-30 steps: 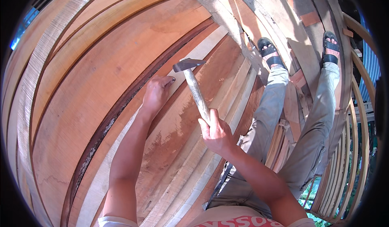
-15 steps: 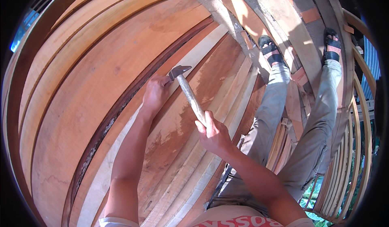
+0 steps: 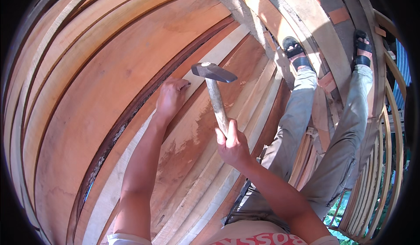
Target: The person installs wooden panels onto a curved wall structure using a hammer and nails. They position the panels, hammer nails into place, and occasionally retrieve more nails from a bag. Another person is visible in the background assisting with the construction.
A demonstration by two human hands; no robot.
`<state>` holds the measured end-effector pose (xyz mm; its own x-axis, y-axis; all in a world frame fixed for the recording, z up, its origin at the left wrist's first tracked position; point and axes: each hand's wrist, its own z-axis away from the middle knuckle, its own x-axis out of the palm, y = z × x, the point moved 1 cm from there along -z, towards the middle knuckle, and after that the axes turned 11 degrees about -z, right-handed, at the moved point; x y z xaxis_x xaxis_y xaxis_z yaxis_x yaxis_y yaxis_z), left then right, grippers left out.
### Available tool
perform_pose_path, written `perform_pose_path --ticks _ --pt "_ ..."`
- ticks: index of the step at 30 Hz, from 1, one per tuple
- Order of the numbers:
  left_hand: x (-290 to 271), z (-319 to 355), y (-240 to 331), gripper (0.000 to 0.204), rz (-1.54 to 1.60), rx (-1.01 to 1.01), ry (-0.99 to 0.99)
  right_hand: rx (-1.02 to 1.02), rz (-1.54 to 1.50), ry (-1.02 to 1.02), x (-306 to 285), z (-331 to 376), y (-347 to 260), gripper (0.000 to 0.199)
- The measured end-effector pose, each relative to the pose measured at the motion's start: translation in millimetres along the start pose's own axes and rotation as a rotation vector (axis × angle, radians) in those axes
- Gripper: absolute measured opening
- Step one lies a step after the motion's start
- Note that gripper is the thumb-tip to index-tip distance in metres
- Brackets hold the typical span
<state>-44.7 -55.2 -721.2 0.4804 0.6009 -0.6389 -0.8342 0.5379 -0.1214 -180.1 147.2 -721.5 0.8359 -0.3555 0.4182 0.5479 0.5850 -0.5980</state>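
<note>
My right hand (image 3: 235, 146) is wrapped round the pale wooden handle of a hammer (image 3: 215, 97). Its dark steel head is up off the planks, to the right of my left hand (image 3: 171, 97). The fingers of that hand are pinched together against a narrow pale wood strip (image 3: 218, 50). A small dark tip, which looks like a nail, shows at the fingertips; most of it is hidden. Beside the strip runs a wide reddish plank (image 3: 192, 126) with a darker, wet-looking patch.
Broad curved boards (image 3: 109, 83) lie to the left, with a dark gap (image 3: 113, 137) along one edge. My sandalled feet (image 3: 294, 52) stand at the upper right among loose planks (image 3: 313, 19). Slatted wooden framing (image 3: 372, 188) lines the right side.
The hammer head has lifted away from my left hand, moving right and closer to me. The left hand stays nearly in place, still pinched.
</note>
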Motion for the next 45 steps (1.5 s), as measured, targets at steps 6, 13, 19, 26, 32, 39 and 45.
perform_pose_path --ticks 6,13,19,26,32,39,45 --pt "4 5 -2 0.007 0.010 0.037 0.026 0.090 0.054 -0.057 -9 -2 -16 0.027" --pt "9 2 -6 0.009 0.014 0.063 0.027 0.079 0.145 -0.129 -6 -10 -7 0.026" --pt "1 0 -2 0.008 -0.007 0.031 0.013 0.155 0.086 -0.111 -2 -4 -3 0.026" --pt "3 -4 -3 0.007 0.027 0.069 0.042 0.124 0.073 -0.088 -19 -5 -16 0.029" --pt "4 -1 -4 0.007 0.029 0.045 0.031 0.378 0.100 -0.159 -19 -22 -11 0.030" --pt "-14 21 3 0.024 -0.077 0.099 -0.078 0.487 0.251 -0.320 -10 -32 7 0.035" --pt "-70 110 13 0.042 -0.458 0.166 -0.328 0.511 0.281 -0.329 -14 -39 10 0.034"
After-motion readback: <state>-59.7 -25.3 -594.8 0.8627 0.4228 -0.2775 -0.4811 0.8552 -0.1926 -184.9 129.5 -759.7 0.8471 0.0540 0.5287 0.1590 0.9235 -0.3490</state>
